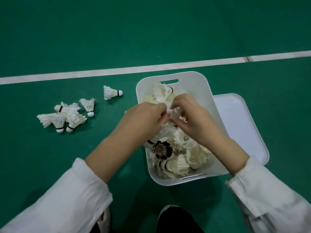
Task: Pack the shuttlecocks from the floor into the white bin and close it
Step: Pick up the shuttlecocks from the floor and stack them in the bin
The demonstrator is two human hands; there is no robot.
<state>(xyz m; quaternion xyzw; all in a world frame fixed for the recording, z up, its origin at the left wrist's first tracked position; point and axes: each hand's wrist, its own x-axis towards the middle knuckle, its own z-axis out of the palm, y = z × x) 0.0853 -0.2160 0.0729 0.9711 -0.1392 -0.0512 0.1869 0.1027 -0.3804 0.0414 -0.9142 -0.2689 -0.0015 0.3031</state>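
Left hand [144,118] and right hand [193,118] fingers curled, pinching one shuttlecock [168,105] above white bin [198,81]; cork sticker [185,139] illegible.

Lid's [240,128] left edge out of sight behind white bin [198,81]

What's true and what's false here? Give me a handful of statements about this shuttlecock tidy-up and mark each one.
1. The left hand and right hand are both over the white bin, fingers curled on a shuttlecock. True.
2. The lid is already on the bin. False: it lies on the floor beside the bin, at the person's right.
3. No shuttlecocks remain on the floor. False: a loose cluster and a lone shuttlecock lie left of the bin.
4. One dark-feathered shuttlecock sits in the bin. True.
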